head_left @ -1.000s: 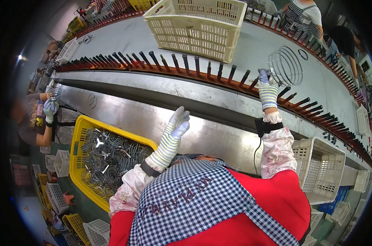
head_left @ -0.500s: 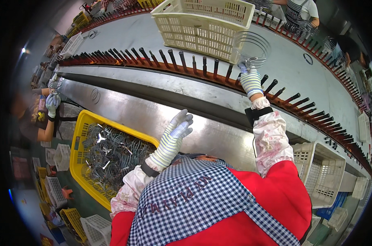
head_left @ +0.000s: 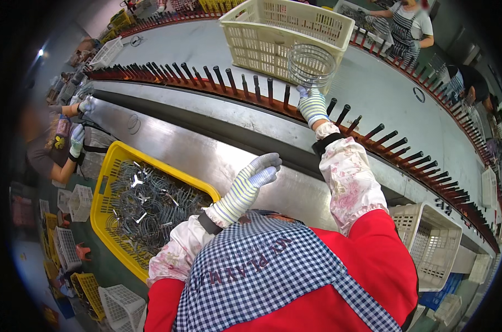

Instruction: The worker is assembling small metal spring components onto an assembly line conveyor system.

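Observation:
In striped glove, my right hand (head_left: 313,106) is raised over the row of pegs, its fingers closed on a round wire-ring piece (head_left: 312,62). Several thin hoops make up that piece, which overlaps the near right corner of a cream plastic crate (head_left: 262,51). My left hand (head_left: 252,180), also gloved, hovers above the bare metal bench (head_left: 201,149) with fingers stretched out and nothing in them. Left of that wrist stands a yellow crate (head_left: 97,210) heaped with similar grey wire pieces (head_left: 156,205), some with silvery three-armed centres.
Dark-handled pegs (head_left: 244,84) line a rusty rail along the bench's far side. Beyond runs a grey work surface (head_left: 176,51). An open cream crate (head_left: 436,243) stands at my right. A co-worker (head_left: 54,138) works at the left; others stand across the surface.
My right hand has moved left along the pegs with the wire-ring piece. My left hand sits slightly further right. At the left, the co-worker's hands have moved apart.

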A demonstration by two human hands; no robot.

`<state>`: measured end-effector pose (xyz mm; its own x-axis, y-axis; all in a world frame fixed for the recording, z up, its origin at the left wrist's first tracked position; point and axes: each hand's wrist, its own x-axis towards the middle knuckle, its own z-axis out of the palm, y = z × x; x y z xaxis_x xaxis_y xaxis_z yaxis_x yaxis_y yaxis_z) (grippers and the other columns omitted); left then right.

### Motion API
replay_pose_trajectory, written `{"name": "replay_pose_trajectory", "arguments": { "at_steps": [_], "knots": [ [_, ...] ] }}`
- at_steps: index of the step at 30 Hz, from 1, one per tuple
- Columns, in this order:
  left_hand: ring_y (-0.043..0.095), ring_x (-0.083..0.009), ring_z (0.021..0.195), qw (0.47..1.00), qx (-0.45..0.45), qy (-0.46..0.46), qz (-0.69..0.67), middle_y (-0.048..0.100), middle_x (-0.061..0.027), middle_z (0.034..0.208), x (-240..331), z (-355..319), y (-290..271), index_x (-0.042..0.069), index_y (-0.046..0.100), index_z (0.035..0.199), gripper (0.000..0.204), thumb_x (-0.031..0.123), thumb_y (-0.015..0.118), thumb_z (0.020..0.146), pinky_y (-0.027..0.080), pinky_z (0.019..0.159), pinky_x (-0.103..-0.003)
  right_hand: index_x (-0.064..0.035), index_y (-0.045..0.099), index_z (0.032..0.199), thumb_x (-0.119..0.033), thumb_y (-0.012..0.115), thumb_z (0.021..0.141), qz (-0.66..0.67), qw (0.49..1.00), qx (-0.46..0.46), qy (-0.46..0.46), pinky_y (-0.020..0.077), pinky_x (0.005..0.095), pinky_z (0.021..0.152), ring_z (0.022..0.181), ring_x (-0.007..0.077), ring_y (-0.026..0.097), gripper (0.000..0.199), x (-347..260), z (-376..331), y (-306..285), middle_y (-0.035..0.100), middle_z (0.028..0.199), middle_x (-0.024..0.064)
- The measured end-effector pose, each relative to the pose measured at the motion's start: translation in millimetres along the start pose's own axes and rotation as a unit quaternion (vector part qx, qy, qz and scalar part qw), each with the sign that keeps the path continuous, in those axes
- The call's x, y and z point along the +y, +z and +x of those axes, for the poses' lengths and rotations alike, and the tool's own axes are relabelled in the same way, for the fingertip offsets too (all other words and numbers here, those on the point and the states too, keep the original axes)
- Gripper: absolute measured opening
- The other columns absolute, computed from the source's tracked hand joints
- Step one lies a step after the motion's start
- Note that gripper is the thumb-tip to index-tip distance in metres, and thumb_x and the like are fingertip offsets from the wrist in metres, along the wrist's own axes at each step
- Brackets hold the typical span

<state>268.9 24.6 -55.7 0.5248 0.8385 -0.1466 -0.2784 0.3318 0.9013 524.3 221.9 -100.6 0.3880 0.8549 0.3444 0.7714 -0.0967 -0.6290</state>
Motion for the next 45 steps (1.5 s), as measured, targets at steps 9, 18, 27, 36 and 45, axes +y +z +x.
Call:
{"name": "replay_pose_trajectory", "arguments": {
  "at_steps": [9,18,27,36,45],
  "knots": [
    [0.063,-0.0194,0.102,0.965,0.014,0.032,0.259,0.065,-0.0094,0.115,12,6,10,0.003,0.064,0.116,0.025,0.016,0.060,0.095,0.050,0.090,-0.033,-0.0046,0.050,0.134,-0.016,0.053,0.095,0.014,0.974,0.217,-0.064,0.0470,0.0454,0.090,0.107,0.0422,0.060,0.041,-7,-36,50,0.062,0.118,0.0271],
    [0.064,-0.0238,0.089,0.879,0.085,0.127,0.453,0.063,-0.0136,0.102,14,-5,24,0.002,0.064,0.115,0.041,0.024,0.076,0.081,0.053,0.078,-0.035,-0.0003,0.053,0.131,-0.007,0.039,0.101,0.459,0.878,-0.041,0.127,0.0513,0.0316,0.081,0.097,0.0181,0.063,0.033,-108,-94,42,0.064,0.122,0.0143],
    [0.063,-0.0184,0.074,0.892,0.086,0.008,0.443,0.066,-0.0096,0.085,6,-6,16,0.001,0.067,0.101,0.038,0.029,0.079,0.078,0.052,0.068,-0.033,-0.0132,0.060,0.121,-0.007,0.046,0.094,0.244,0.966,-0.078,-0.018,0.0495,0.0473,0.087,0.103,0.0416,0.061,0.031,-99,-115,48,0.064,0.114,0.0232],
    [0.063,-0.0144,0.081,0.917,0.042,-0.012,0.395,0.068,-0.0085,0.089,-20,-6,-1,0.001,0.069,0.104,0.037,0.027,0.079,0.081,0.051,0.074,-0.029,-0.0108,0.060,0.119,-0.007,0.047,0.094,0.140,0.976,-0.096,-0.139,0.0499,0.0450,0.089,0.106,0.0406,0.060,0.029,-105,-124,46,0.063,0.116,0.0219],
    [0.055,-0.0050,0.069,0.979,0.184,-0.031,0.084,0.064,0.0013,0.081,-7,-13,-9,0.004,0.070,0.098,0.018,0.021,0.071,0.090,0.045,0.064,-0.020,-0.0118,0.061,0.116,-0.006,0.054,0.081,-0.036,0.885,-0.062,-0.460,0.0455,0.0431,0.093,0.106,0.0313,0.061,0.036,-105,-148,58,0.061,0.123,0.0120]
  ]
}}
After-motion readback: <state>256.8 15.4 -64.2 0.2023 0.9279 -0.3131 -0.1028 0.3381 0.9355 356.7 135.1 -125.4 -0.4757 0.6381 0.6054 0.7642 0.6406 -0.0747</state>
